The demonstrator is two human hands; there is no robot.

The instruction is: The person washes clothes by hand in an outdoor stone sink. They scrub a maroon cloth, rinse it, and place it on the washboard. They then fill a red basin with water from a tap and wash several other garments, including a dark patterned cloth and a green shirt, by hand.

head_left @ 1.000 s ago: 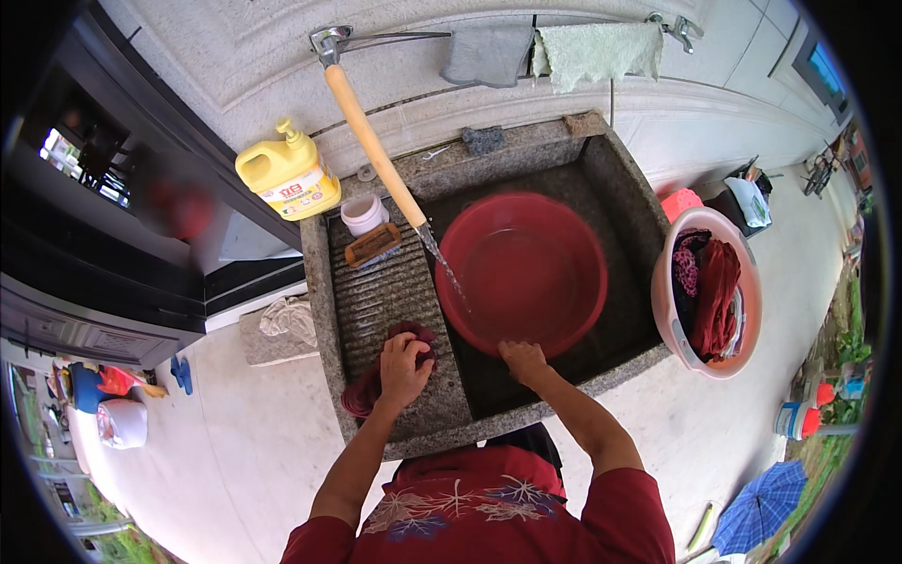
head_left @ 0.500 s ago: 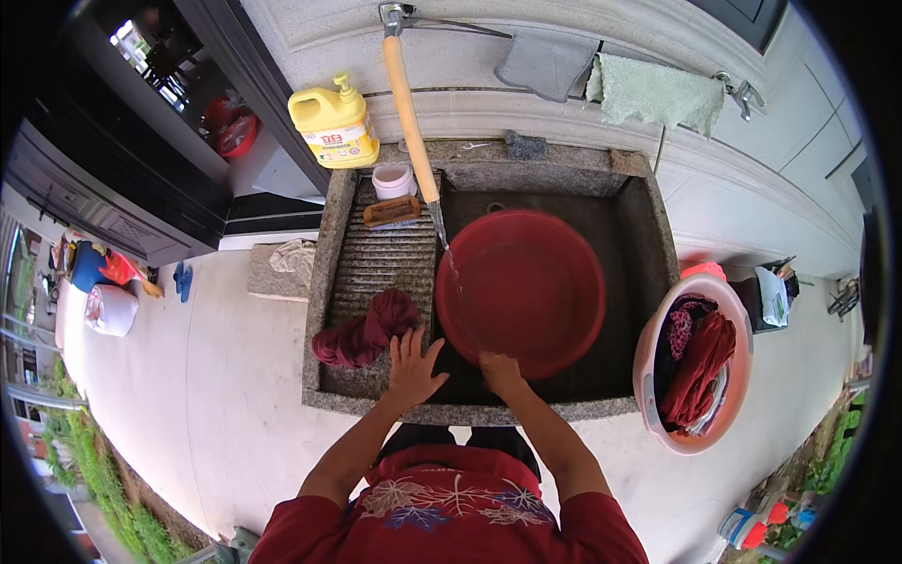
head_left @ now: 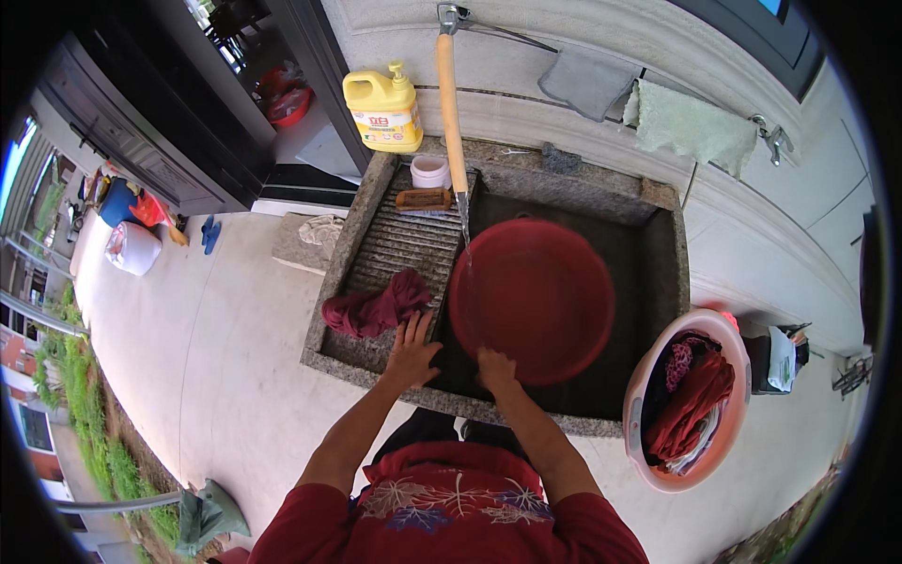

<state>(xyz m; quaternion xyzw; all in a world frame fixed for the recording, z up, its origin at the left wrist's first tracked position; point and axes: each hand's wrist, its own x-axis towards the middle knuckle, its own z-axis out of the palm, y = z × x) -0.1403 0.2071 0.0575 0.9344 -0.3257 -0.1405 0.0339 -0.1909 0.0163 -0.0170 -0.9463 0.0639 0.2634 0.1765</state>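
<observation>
My left hand [head_left: 411, 352] rests with fingers spread at the right edge of the ribbed washboard [head_left: 406, 246] side of a stone sink [head_left: 329, 362]. Its fingertips lie close beside a bunched maroon cloth [head_left: 374, 305]; I cannot tell if they touch. My right hand [head_left: 495, 368] is closed on the near rim of a red basin [head_left: 536, 301] standing in the sink's deeper part. A thin stream of water [head_left: 467, 230] runs from a beige hose [head_left: 451, 113] into the basin's left side. How much water is inside is hard to make out.
Beside the sink's right end stands a pink tub [head_left: 634, 414] of clothes. A brown scrub brush [head_left: 423, 198], a pink-white jar [head_left: 429, 171] and a yellow pump jug [head_left: 383, 108] sit at the back left. Cloths [head_left: 693, 127] hang along the wall.
The whole view has turned and shifted, so the sink appears tilted. My hands keep about the same places on the washboard edge and basin rim. Water still runs.
</observation>
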